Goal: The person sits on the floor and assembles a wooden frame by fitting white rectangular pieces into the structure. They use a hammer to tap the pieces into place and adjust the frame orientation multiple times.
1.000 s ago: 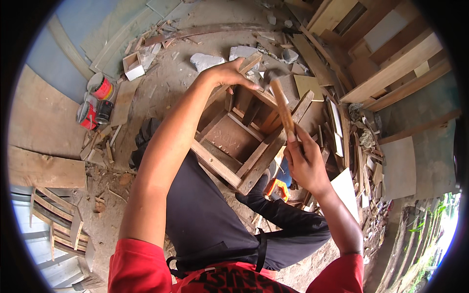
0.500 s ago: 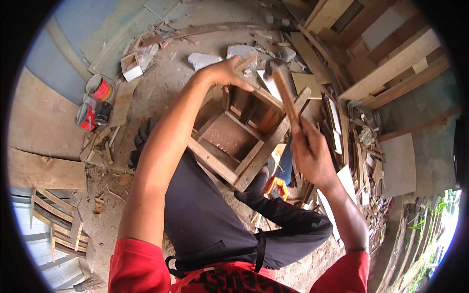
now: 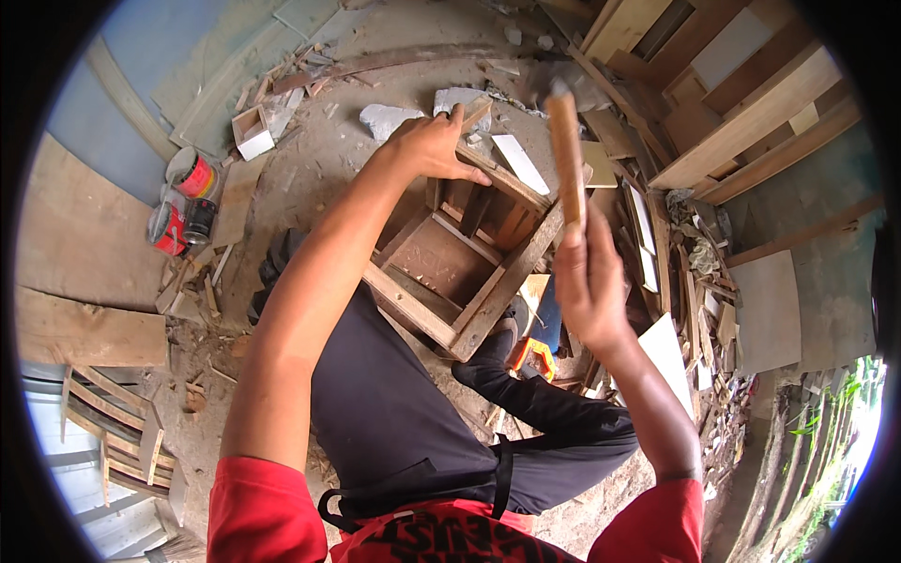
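Note:
A rough wooden stool-like frame (image 3: 408, 305), open inside with a brown panel deep within, rests tilted by my legs. My left hand (image 3: 432, 148) is closed around its far left corner, thumb laid along the top rail. In my right hand (image 3: 589, 281) is a hammer (image 3: 567, 155), gripped by its wooden handle. The hammer is raised over the frame's right side, apart from the wood, and its head is smeared by motion. Below my right hand a handsaw with an orange handle (image 3: 533, 357) lies near my foot.
Paint cans (image 3: 194, 174) and a small white-sided box (image 3: 251, 131) stand at left. Broken concrete chunks (image 3: 387, 120) lie beyond the frame. Wood scraps (image 3: 699, 319) are heaped along the right, below a wooden shelf structure (image 3: 751, 122). A slatted wooden piece (image 3: 117, 427) is at lower left.
The hammer has swung up and to the right, away from the frame's far corner, with my right hand turning along. My left hand and the frame have barely moved.

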### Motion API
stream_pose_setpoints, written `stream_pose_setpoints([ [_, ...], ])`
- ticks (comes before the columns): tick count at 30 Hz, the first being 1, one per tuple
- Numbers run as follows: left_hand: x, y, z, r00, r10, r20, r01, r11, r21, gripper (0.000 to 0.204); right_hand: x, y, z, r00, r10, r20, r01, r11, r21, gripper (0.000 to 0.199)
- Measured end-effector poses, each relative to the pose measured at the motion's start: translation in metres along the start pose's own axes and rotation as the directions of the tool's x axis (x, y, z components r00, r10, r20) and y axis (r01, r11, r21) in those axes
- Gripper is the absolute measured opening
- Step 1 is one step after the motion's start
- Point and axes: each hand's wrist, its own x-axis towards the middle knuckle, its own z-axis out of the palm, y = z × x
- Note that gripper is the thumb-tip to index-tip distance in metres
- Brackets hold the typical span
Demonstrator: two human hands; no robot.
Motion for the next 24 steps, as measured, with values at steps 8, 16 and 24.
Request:
stream_pose_setpoints([
  [8,0.001,-0.012,-0.005,0.999,0.039,0.024,-0.039,0.999,-0.028,0.148,0.014,-0.01,-0.011,0.995,0.085,0.057,-0.083,0.996,-0.028,0.038],
  [16,0.004,-0.024,0.009,0.998,0.062,-0.007,-0.063,0.996,-0.07,0.149,0.019,-0.021,-0.01,0.979,0.16,0.13,-0.166,0.985,0.039,0.042],
  [24,0.005,-0.026,0.008,0.999,0.044,-0.003,-0.044,0.999,-0.026,0.146,0.024,-0.013,-0.012,0.875,0.396,0.277,-0.389,0.918,-0.082,0.05],
])
